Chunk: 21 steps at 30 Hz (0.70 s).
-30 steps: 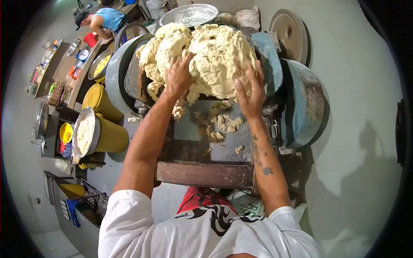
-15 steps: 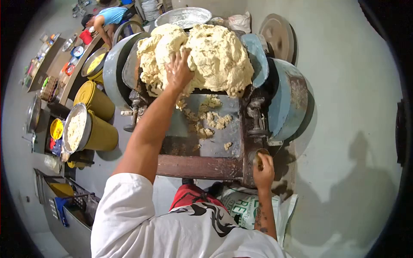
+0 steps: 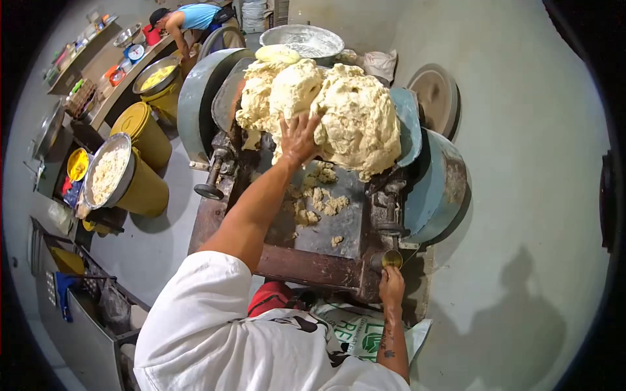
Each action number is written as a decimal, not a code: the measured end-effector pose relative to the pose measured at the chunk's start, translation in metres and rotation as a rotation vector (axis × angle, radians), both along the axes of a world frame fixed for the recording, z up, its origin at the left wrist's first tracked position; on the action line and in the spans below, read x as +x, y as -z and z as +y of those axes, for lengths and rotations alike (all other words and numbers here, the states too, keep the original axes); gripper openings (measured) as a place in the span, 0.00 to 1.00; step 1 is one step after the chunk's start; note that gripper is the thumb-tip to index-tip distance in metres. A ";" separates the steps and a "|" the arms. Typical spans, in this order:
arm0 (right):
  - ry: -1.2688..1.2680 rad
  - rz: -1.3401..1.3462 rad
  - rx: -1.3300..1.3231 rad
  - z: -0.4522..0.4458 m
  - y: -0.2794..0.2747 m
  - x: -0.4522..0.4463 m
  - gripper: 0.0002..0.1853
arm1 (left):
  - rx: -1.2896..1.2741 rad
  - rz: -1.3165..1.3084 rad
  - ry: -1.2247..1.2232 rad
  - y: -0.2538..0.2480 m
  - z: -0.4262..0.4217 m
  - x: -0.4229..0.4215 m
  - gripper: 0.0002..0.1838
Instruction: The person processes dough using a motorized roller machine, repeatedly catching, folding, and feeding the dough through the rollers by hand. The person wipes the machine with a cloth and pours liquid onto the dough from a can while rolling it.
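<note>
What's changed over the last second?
The right hand has left the lumpy pale-yellow dough and moved down the view to a small round greenish-yellow object; whether it grips it is unclear. The left hand stays on the dough; beige scraps remain on the flat grey metal tray.

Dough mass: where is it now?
In the head view, the dough mass sits upper centre on the machine, touching the left hand, with the metal basin just beyond it.
</note>
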State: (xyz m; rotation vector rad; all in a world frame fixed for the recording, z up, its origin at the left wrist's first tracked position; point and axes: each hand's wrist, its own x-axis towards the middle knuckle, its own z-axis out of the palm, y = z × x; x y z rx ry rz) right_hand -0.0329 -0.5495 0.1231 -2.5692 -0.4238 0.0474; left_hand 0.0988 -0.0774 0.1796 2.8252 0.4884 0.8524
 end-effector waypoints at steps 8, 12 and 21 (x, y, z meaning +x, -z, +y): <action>-0.034 0.140 -0.064 0.033 -0.054 -0.009 0.09 | -0.270 0.264 0.690 -0.087 0.054 -0.074 0.43; -0.138 0.124 -0.021 0.062 -0.089 -0.007 0.08 | 0.101 -0.028 0.391 -0.118 0.088 -0.091 0.43; -0.201 0.102 0.010 0.153 -0.201 0.024 0.08 | -0.395 0.399 0.330 -0.108 0.180 0.031 0.74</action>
